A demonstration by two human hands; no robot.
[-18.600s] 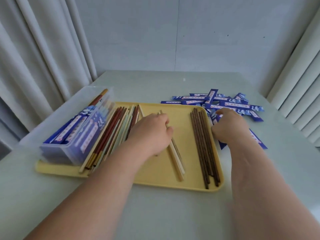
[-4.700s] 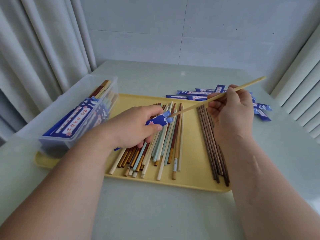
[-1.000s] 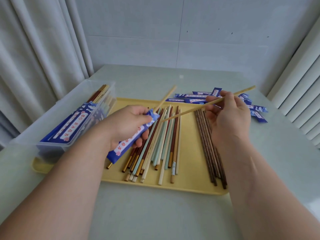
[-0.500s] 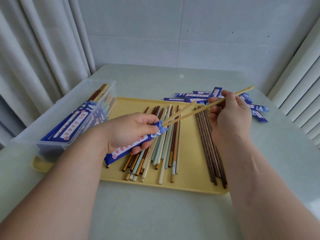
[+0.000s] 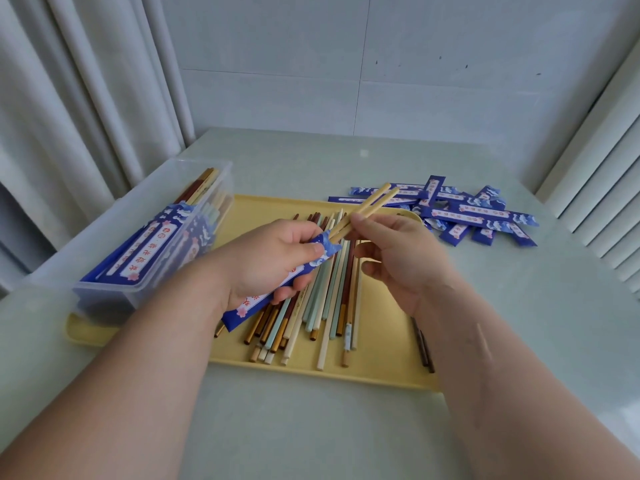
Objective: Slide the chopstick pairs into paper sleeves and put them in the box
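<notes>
My left hand (image 5: 273, 261) grips the sleeve (image 5: 304, 268); my right hand (image 5: 401, 258) pinches the chopstick pair (image 5: 370, 202), its tips inside the sleeve, above the tray (image 5: 381, 372).

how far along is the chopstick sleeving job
Done: several sleeved pairs lie in the clear box. In hand: the left hand grips a blue sleeve while the right hand pinches a pale pair, tips inside its mouth. Remaining: many loose chopsticks on the yellow tray and a pile of empty sleeves on the table.
</notes>
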